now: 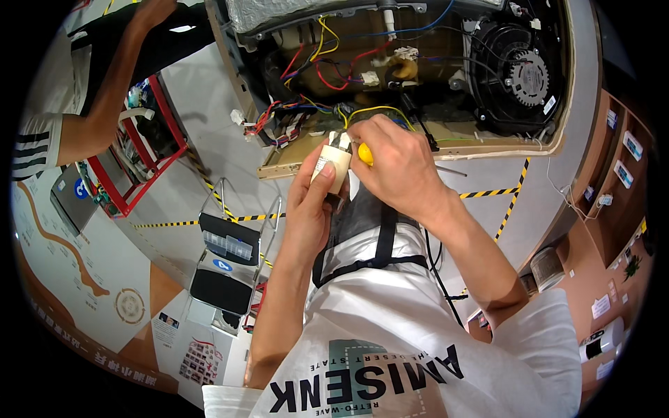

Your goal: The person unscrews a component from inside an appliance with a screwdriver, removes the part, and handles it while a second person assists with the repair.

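My left hand (309,198) grips a cream cylindrical part (330,162), like a capacitor, with white pieces and metal terminals (340,140) on top. Beside it, my right hand (397,160) is closed on a small yellow-handled tool (366,155), its tip at the terminals, largely hidden by my fingers. Just beyond both hands is an opened appliance housing (272,169) holding red, yellow and blue wires (334,82), white connectors (369,78) and a black round fan (526,76) at its right.
A co-worker's bare arm (101,122) reaches upward at the left, above a red metal frame (125,202). A folding chair (221,289) stands lower left, with hazard tape (174,223) on the floor. Wooden shelves (613,174) line the right side.
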Motion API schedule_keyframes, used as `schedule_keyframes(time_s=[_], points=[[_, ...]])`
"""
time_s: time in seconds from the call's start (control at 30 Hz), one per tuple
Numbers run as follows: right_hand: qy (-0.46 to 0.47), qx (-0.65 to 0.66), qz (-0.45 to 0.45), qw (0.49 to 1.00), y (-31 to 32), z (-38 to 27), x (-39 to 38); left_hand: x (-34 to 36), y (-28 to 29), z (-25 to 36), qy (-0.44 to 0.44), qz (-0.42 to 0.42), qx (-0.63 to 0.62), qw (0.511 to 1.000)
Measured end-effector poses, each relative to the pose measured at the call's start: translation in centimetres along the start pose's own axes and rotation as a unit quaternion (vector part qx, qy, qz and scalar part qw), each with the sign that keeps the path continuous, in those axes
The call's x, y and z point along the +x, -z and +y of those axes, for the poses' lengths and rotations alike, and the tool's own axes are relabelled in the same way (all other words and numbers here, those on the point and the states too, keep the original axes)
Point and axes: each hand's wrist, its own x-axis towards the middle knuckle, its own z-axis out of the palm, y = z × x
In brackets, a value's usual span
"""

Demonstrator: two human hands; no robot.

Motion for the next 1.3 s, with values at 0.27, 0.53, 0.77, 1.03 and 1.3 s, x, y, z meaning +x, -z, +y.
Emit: schedule_keyframes(time_s=[0.27, 0.53, 0.77, 1.03, 1.3], points=[[0.033, -0.013, -0.020, 0.999, 0.0, 0.5, 0.2, -0.2, 0.9, 0.9, 0.034, -0.011, 0.056, 0.998], [-0.026, 0.099, 0.021, 0.995, 1.2, 0.7, 0.5, -0.9, -0.1, -0.9, -0.099, -0.014, 0.208, 0.973], [-0.313, 0.264, -0.111, 0.906, 2.6, -0.4, 0.9, -0.9, -0.9, -1.2, -0.113, -0.009, 0.223, 0.968], [-0.279, 0.248, -0.106, 0.922, 1.1, 0.3, 0.6, -1.0, -0.8, -1.6, -0.162, -0.032, 0.265, 0.950], [-0.300, 0.280, -0.037, 0.911, -0.2, 0.5, -0.1, -0.6, -1.1, -2.8, -0.210, 0.016, 0.299, 0.931]])
